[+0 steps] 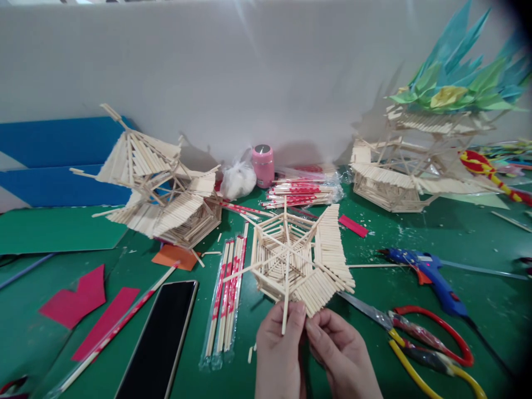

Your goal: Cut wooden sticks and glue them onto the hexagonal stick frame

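Observation:
A many-sided frame built of chopsticks (287,247) sits before me, with sticks crossing at its centre and jutting past its corners. Slatted panels of short stick pieces (332,244) cover its right and near-right sides. My left hand (279,343) is closed on the frame's near edge, beside a stick that points toward me. At the near tip of the slatted panel, my right hand (338,346) pinches with thumb and fingers. The fingers hide whatever small piece may be between them. The two hands almost touch.
Scissors (374,313), pliers (419,354) and a blue glue gun (428,269) lie right. Left are wrapped chopsticks (226,299), a phone (160,338) and red paper (77,296). Two larger stick models (166,205) (399,177) and a pink flask (263,169) stand behind.

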The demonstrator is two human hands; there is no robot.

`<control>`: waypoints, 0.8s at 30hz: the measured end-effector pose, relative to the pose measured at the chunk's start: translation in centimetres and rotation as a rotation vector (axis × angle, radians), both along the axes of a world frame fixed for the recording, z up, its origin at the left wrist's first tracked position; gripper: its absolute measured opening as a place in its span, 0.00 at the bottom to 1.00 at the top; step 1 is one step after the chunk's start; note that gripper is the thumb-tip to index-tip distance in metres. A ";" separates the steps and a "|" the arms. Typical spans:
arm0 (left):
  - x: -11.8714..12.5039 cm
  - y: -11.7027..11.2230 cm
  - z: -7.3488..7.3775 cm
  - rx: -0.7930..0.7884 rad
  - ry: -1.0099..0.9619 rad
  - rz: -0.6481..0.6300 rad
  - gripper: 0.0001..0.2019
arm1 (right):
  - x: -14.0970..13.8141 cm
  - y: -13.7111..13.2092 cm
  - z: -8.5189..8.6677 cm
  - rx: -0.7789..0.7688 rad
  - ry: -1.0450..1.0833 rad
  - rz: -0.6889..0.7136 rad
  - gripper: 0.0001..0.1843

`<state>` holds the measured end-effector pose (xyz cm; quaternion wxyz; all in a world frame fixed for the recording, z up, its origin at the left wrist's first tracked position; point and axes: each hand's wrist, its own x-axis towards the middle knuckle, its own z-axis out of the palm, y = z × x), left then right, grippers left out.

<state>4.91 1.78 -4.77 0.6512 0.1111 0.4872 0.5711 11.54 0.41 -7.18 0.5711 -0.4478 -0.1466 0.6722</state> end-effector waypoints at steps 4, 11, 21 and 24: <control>0.2 0.3 0.3 0.001 0.003 0.010 0.03 | 0.0 0.0 0.2 0.005 -0.030 -0.004 0.11; 0.1 0.1 0.3 -0.010 -0.036 0.019 0.03 | 0.0 0.1 0.0 0.023 -0.047 -0.002 0.11; -0.1 -0.1 -0.3 -0.005 -0.078 0.014 0.05 | 0.3 0.4 -0.7 0.051 -0.058 0.040 0.11; -0.3 -0.2 -0.7 -0.009 -0.052 0.006 0.06 | 0.2 0.3 -0.7 0.047 -0.061 0.006 0.11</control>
